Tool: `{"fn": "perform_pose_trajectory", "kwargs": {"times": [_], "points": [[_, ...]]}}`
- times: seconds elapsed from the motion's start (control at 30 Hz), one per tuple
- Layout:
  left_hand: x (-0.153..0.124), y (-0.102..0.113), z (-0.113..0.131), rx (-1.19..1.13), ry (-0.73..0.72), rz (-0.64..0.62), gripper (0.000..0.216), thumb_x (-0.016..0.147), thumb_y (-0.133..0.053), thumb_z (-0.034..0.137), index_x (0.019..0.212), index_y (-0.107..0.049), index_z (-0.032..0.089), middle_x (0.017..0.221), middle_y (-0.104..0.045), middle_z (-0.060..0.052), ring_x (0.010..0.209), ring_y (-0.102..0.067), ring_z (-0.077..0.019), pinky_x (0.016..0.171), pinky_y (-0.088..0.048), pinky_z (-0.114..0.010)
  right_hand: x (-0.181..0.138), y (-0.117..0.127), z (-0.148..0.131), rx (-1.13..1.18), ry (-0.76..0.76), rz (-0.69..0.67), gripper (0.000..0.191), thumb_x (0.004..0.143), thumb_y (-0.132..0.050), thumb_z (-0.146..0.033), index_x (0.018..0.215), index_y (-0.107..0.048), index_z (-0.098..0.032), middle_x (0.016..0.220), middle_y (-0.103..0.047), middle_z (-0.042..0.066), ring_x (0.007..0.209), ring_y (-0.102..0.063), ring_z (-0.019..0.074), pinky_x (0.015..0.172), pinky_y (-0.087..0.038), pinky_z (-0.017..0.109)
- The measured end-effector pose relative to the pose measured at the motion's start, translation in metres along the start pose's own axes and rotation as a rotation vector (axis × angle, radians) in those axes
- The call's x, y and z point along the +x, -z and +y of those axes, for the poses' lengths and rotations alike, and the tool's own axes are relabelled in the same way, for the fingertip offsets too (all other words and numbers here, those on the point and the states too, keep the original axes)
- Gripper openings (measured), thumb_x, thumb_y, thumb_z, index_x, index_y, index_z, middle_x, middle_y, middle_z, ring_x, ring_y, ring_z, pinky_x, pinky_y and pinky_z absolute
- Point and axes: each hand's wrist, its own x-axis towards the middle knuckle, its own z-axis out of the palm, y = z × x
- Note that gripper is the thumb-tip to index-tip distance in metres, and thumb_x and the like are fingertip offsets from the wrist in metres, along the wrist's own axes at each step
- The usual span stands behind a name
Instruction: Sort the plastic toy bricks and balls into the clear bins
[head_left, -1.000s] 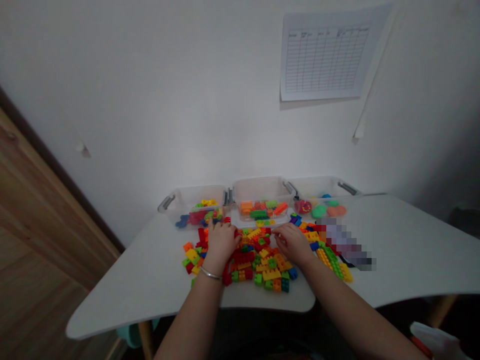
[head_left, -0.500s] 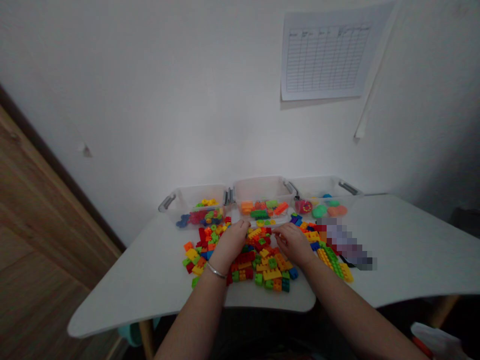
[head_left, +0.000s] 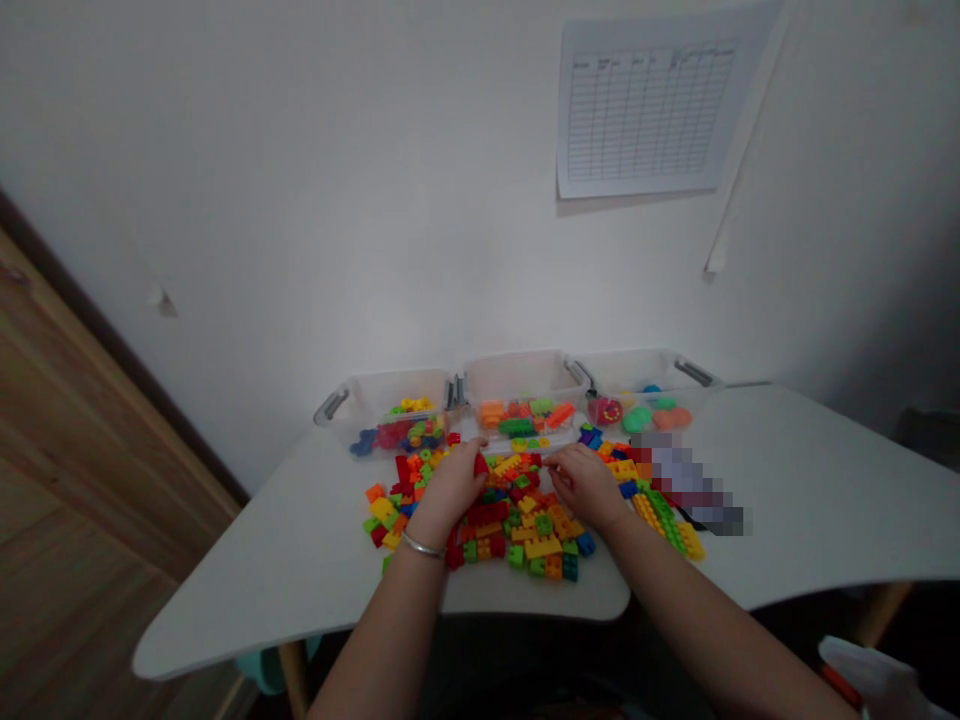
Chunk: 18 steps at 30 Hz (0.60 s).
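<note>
In the head view, the loose toy bricks [head_left: 541,548] lie in a dense, mixed-colour spread on the white table [head_left: 247,580], from just short of the boxes along its far edge to near the rounded part of its near edge. Both hands are among these bricks, so the handling looks to be in full course rather than concluded.

The left hand [head_left: 454,485], with a bracelet [head_left: 422,546] at its wrist, lies over the left-centre of the spread. Its fingers curl beside a red brick [head_left: 481,466]; whether the grip has hold of that piece or merely covers it, I cannot tell. The right hand [head_left: 585,485] is at the spread's right part, fingertips bent inward, and what its grip holds, if anything, is too small to make out.

As for how far things stand, part of the pieces is inside boxes: the left box [head_left: 401,385] has yellow, red and blue ones, the middle box [head_left: 523,370] orange and green ones, the right box [head_left: 634,365] rounded teal and orange shapes. None looks filled to its rim. The larger share lies loose on the table, with colours mingled and no large built form that I can make out. Toward the table's right side, beyond the right wrist, a long green strip [head_left: 661,515] lies beside yellow pieces, near a blurred-out object [head_left: 686,485].
</note>
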Motion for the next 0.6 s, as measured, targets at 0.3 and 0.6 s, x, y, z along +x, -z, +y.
{"fn": "perform_pose_trajectory", "kwargs": {"times": [0.3,0.6], "points": [[-0.009,0.01,0.005,0.158,0.018,0.003,0.036,0.085,-0.059,0.028,0.12,-0.061,0.021,0.116,-0.068,-0.009,0.112,-0.06,-0.0266,0.108,-0.033,-0.047,0.0,0.0,0.0,0.007,-0.014,-0.031,0.016,0.083,-0.055,-0.01,0.09,-0.066,-0.02,0.086,-0.069,0.005,0.086,-0.06,0.0204,0.083,-0.048,0.035],[-0.052,-0.011,0.021,0.134,0.014,0.147,0.037,0.089,-0.056,0.037,0.123,-0.06,0.023,0.135,-0.058,-0.007,0.128,-0.048,-0.0293,0.115,-0.022,-0.058,0.006,-0.007,0.002,0.076,-0.106,-0.14,0.012,0.084,-0.061,-0.017,0.093,-0.068,-0.021,0.093,-0.071,0.005,0.092,-0.061,0.0204,0.087,-0.047,0.036]]}}
